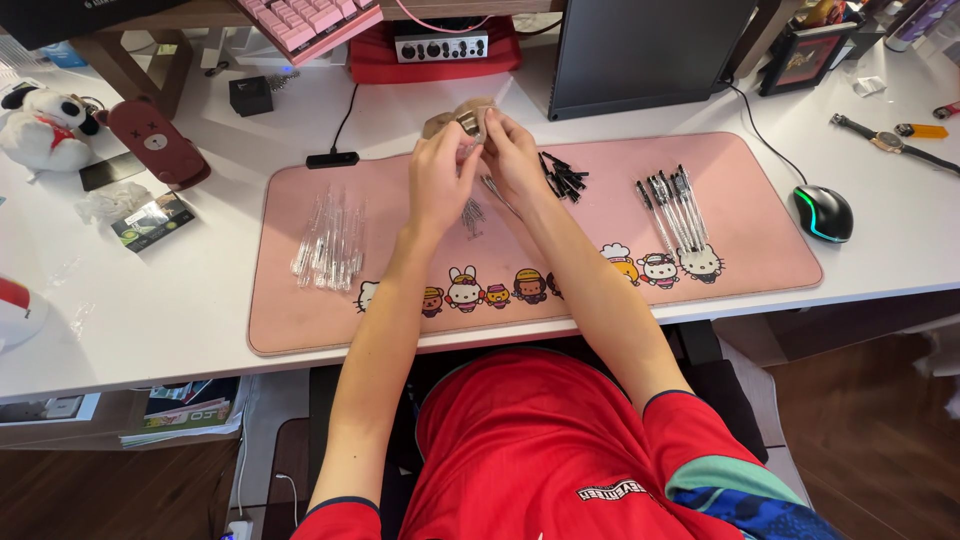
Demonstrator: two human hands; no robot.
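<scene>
Pink desk mat [300, 320] w/ cartoon animal print; red shirt [530, 440]; black mouse [823, 212], green glow.

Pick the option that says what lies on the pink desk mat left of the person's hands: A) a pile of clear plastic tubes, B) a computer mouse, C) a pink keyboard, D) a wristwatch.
A: a pile of clear plastic tubes lies on the pink desk mat, left of the left hand and right hand.
</scene>
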